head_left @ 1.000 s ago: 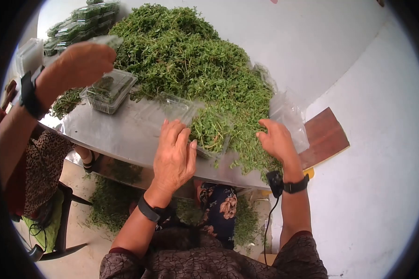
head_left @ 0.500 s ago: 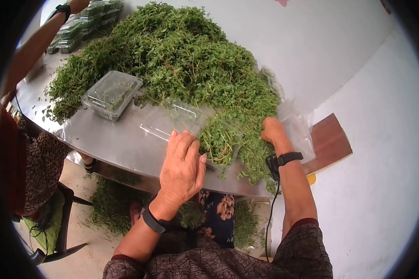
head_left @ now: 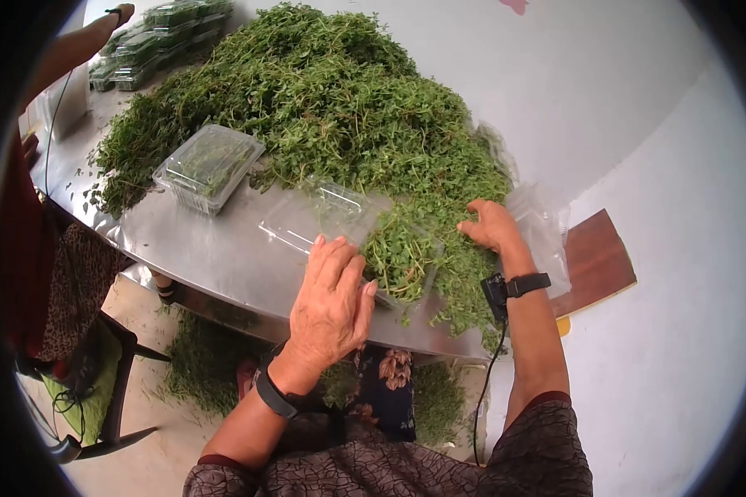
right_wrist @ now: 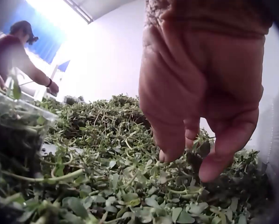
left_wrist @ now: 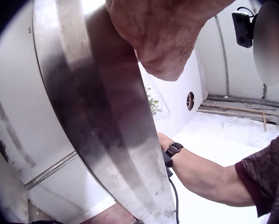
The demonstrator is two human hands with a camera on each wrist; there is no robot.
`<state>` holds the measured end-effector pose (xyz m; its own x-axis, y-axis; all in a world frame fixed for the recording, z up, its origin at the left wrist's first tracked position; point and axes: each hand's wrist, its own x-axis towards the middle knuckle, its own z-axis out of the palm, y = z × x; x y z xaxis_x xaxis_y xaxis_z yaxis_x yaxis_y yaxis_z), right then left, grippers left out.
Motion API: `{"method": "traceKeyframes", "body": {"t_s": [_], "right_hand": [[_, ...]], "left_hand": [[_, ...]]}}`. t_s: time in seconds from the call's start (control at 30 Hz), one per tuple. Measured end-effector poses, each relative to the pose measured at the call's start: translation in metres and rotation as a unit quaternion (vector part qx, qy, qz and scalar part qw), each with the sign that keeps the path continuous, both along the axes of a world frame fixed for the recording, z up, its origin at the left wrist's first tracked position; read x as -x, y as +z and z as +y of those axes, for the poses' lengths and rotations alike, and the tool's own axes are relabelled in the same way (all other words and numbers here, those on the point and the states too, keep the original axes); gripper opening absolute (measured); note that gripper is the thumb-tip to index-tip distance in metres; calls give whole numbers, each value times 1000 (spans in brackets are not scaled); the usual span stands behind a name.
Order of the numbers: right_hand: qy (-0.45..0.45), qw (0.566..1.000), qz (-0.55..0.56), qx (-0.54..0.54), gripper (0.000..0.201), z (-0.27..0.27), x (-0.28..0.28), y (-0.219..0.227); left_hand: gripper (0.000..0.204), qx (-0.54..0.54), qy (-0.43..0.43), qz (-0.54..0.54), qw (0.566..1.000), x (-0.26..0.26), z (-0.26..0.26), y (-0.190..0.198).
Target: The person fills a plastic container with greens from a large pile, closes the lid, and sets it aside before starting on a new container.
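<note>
A clear plastic clamshell box (head_left: 429, 286) lies opened near the table's front edge, its base filled with leafy green sprigs (head_left: 402, 255) and its lid (head_left: 294, 225) laid out leftward. My left hand (head_left: 331, 298) is at the box's near left side, fingers fairly straight, fingertips by the lid and thumb toward the filled base. To the right, my right hand (head_left: 493, 228) reaches down into the loose greens (right_wrist: 130, 172). Its thumb and fingers are bent and apart, with leaves (right_wrist: 200, 151) showing between them. The left wrist view shows my left hand (left_wrist: 162, 37) over the metal table edge, its fingertips hidden.
A big heap of greens (head_left: 331, 99) covers the metal table (head_left: 199, 257). A closed box (head_left: 210, 166) stands left; stacked filled boxes (head_left: 153, 45) are behind. Another person's arm (head_left: 79, 50) reaches in at left. A plastic bag (head_left: 543, 228) and brown board (head_left: 597, 257) lie right.
My right hand dipped into the greens, and now its thumb and fingers stand apart again. My left hand has stayed beside the box. The other person's arm moved from the closed box to the back left.
</note>
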<state>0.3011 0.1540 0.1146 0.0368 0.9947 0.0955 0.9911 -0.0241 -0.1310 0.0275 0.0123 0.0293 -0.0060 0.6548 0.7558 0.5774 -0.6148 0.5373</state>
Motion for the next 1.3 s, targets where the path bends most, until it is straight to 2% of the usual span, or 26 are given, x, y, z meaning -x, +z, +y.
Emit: {"method": "traceKeyframes", "body": {"t_s": [0.07,0.2,0.3,0.4,0.43,0.5,0.53,0.6,0.87,1.0,1.1,1.13,1.23,1.3], "right_hand": [[28,995,-91,-29,36,-8,12,-2],[50,995,-82,-31,24,8,-1,-20],[5,995,-100,12,13,12,-2,-20],[37,995,-77,-43,10,5,-2,-16],[34,997,35,-54,11,2,-2,-13],[-1,971,235,-42,16,-17,12,5],[-3,971,237,-41,16,-25,17,16],[25,940,340,-11,23,-37,24,31],[118,892,436,25,22,-83,75,72],[142,877,457,51,25,-89,88,67],[142,885,418,150,40,-99,99,58],[144,884,418,151,40,-100,98,56],[117,921,367,60,38,-107,93,52],[117,922,362,68,37,-112,86,46]], "left_hand": [[30,-9,2,-4,1000,-1,0,0],[29,-5,12,5,1000,-2,0,-1],[29,-11,20,11,1000,-4,1,-1],[29,-6,27,20,999,-3,1,-2],[29,-13,26,21,999,-3,1,-2],[30,-20,24,24,999,-3,1,-2],[30,-23,24,17,999,-2,1,-2],[30,-25,25,13,999,-1,1,-2],[29,-30,22,-5,999,3,3,-5],[29,-33,20,-17,999,4,3,-8],[27,-18,28,-31,999,3,2,-7],[27,-18,27,-35,999,3,3,-8],[27,-20,27,-41,999,3,3,-9],[27,-20,26,-40,999,3,3,-8]]}}
